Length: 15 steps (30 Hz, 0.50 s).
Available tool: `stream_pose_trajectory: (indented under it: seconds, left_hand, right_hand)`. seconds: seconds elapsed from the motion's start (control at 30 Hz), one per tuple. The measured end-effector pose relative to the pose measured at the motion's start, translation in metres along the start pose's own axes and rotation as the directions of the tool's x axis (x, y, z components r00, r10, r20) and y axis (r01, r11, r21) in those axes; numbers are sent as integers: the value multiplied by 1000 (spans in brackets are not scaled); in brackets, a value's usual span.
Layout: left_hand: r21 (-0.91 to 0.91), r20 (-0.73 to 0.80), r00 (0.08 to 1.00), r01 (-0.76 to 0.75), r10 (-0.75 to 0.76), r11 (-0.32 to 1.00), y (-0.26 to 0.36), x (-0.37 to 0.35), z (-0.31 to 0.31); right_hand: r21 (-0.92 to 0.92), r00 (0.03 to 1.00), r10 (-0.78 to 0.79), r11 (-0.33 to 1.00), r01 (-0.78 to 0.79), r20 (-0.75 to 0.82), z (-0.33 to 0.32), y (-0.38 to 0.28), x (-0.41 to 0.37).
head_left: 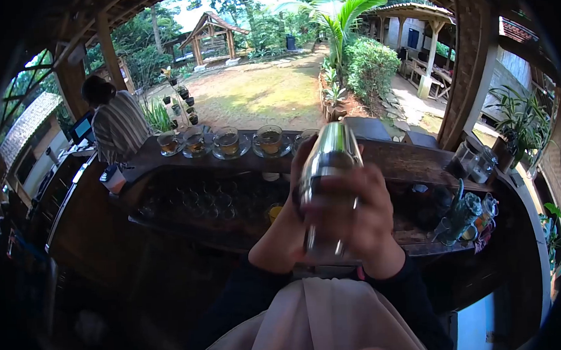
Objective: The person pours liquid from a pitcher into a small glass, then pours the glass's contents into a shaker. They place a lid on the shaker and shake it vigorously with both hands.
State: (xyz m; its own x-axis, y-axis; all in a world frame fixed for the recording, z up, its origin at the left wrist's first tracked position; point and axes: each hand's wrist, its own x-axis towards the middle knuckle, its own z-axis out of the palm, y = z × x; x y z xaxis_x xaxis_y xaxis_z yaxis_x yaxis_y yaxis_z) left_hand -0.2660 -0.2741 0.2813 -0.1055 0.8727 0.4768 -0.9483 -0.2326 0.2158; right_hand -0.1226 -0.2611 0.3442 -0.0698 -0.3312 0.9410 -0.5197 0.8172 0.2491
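Observation:
A shiny metal shaker (333,149) is held up in front of my chest, tilted and smeared by motion. My right hand (365,212) wraps round its right side and front. On the other side my left hand (299,190) grips it, with its fingers partly hidden behind the metal. Beyond the shaker, glass cups of amber drink on saucers, among them one cup (270,140) and another cup (226,143), stand in a row on the wooden counter (411,163). One more cup is partly hidden behind the shaker.
Upside-down-looking glasses (209,200) fill the lower shelf at left. Glass jars (482,165) stand on the counter's right end, with a blue-green pitcher (462,214) below them. A person in a striped shirt (122,129) is beyond the counter's left end, beside a screen (81,128).

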Motion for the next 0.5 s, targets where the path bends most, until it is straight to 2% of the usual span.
stream_pose_trajectory:
  seconds: [0.03,0.07,0.1,0.13,0.17,0.2,0.23,0.27,0.3,0.33,0.37,0.4,0.43,0.47,0.5]
  left_hand:
    - [48,171,985,23,-31,999,6,-15,21]
    - [102,332,941,37,-69,994,12,-28,29]
    - [287,527,842,-307,118,908,8,-24,18]
    - [300,523,843,-316,122,900,20,-31,13]
    - [192,411,908,-177,84,965,33,-40,7]
    - [55,296,955,-47,29,997,45,-48,-3]
    - [109,236,969,-101,72,989,67,-45,-32]
    - [-430,388,921,172,10,886,52,-49,-20]
    - [-18,-56,968,-246,245,969,60,-50,-36]
    - [511,-331,731,-393,597,765,70,-53,-56]
    - [36,-134,898,-418,419,908,74,-63,-65]
    - [50,-110,899,-421,424,906,74,-69,-44]
    - [54,-85,932,-350,353,935,65,-82,-8]
    - [53,-72,956,-281,284,958,59,-93,20]
    - [-69,126,988,-78,86,995,64,-97,32]
  right_hand:
    - [47,980,-196,980,194,33,0,-20,-1]
    - [71,916,-401,913,401,-21,5,-29,-5]
    - [74,803,-590,800,596,-87,12,-33,-6]
    - [81,800,-591,797,599,-104,35,-28,-18]
    - [77,859,-441,877,474,-260,72,-19,-41]
    - [102,875,-265,938,331,-405,96,-14,-52]
    - [172,969,-83,977,125,-231,89,5,-36]
    - [202,994,99,975,-90,-37,84,29,-18]
    - [295,910,409,880,-374,-65,107,39,-26]
    - [384,733,678,693,-610,-57,127,44,-36]
    - [391,740,670,697,-601,-57,125,36,-31]
    - [323,884,466,842,-432,-32,115,23,-21]
    - [261,969,247,935,-242,14,102,4,-12]
    - [202,998,55,977,-62,37,86,-20,0]
    - [166,996,-84,982,90,-44,84,-46,-13]
